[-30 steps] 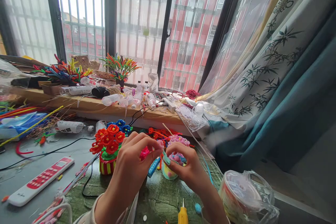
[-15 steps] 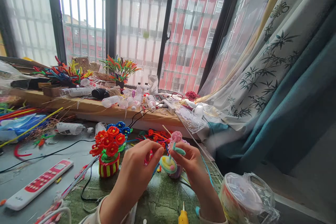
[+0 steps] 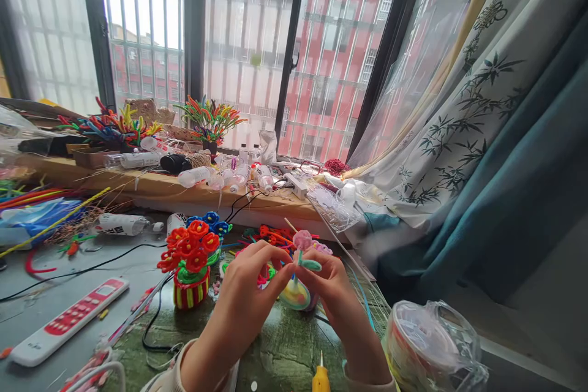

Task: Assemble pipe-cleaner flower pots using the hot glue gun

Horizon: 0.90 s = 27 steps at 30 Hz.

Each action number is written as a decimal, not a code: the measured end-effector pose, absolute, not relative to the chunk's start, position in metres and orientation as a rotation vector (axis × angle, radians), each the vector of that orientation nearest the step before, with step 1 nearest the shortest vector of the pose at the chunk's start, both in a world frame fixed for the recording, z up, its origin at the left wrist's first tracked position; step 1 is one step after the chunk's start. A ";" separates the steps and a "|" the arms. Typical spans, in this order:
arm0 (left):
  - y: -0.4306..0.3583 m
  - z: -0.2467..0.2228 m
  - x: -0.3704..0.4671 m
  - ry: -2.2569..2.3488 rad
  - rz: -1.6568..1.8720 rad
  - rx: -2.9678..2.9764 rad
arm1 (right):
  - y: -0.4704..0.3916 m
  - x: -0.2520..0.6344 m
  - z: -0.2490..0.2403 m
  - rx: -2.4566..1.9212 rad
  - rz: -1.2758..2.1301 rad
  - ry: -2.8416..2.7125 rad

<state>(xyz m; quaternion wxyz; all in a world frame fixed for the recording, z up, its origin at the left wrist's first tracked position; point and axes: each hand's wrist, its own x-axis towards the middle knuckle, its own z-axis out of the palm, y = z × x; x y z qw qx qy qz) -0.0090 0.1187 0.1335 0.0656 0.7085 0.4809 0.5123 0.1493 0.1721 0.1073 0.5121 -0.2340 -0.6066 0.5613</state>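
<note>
A small fuzzy flower piece with a pink bloom [image 3: 302, 240] and a mint-green leaf [image 3: 310, 265] is pinched in my right hand [image 3: 331, 282]. My left hand [image 3: 254, 275] is closed, its thumb and index fingertips meeting the stem beside the right fingertips. Below the fingers is a round yellow, pink and blue fuzzy piece [image 3: 294, 295], partly covered by my hands. Left of my hands stands a red-and-yellow striped pot [image 3: 190, 292] with red fuzzy flowers [image 3: 196, 243].
A yellow-handled awl [image 3: 321, 378] lies at the front edge, a plastic-wrapped tub [image 3: 425, 343] at the right. On the left are a white remote [image 3: 68, 321], black cable and a bottle [image 3: 123, 225]. Bottles and colourful fuzzy plants [image 3: 212, 120] crowd the sill.
My left hand has moved right, so its fingertips now meet the right ones at the stem. The pink flower has shifted slightly left.
</note>
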 end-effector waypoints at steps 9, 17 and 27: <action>0.129 0.122 -0.010 1.237 1.675 1.774 | 0.166 0.147 0.108 -0.603 1.111 -1.671; 0.128 0.120 -0.009 1.110 1.558 1.481 | 0.162 0.148 0.113 -0.625 0.942 -1.742; 0.129 0.120 -0.010 0.880 1.499 1.251 | 0.159 0.148 0.113 -0.600 1.059 -1.752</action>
